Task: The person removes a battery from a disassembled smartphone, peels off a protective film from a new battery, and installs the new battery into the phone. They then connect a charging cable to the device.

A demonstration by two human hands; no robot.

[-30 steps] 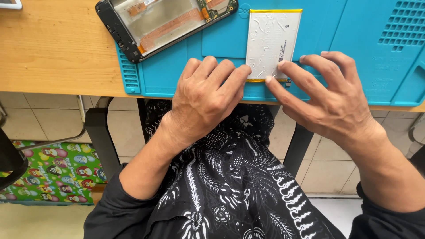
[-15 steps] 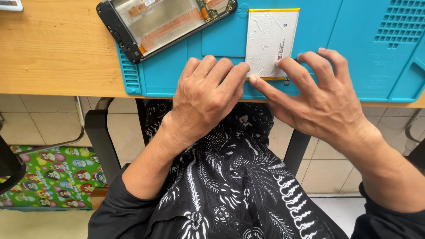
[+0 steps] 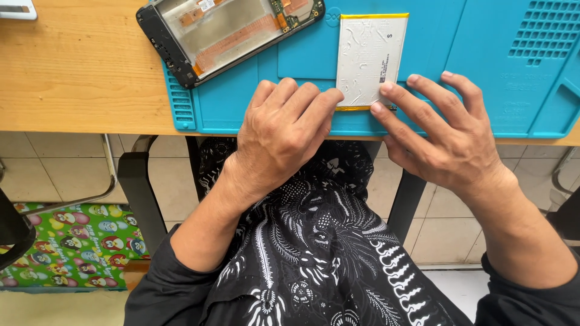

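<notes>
Between the two hands, at their fingertips, a flat silver-white battery pack (image 3: 371, 59) lies on the blue work mat (image 3: 441, 54). The left hand (image 3: 284, 133) rests palm down, fingers loosely curled, its fingertips touching the pack's near left corner. The right hand (image 3: 444, 136) is spread flat, index and middle fingertips pressing the pack's near right edge; neither grips it. Beyond the left hand, an opened phone (image 3: 226, 30) straddles mat and wooden table (image 3: 78, 66).

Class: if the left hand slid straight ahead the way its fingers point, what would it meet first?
Probably the flat silver battery: the left hand points up-right, fingertips already at its lower left corner on the blue mat.
</notes>
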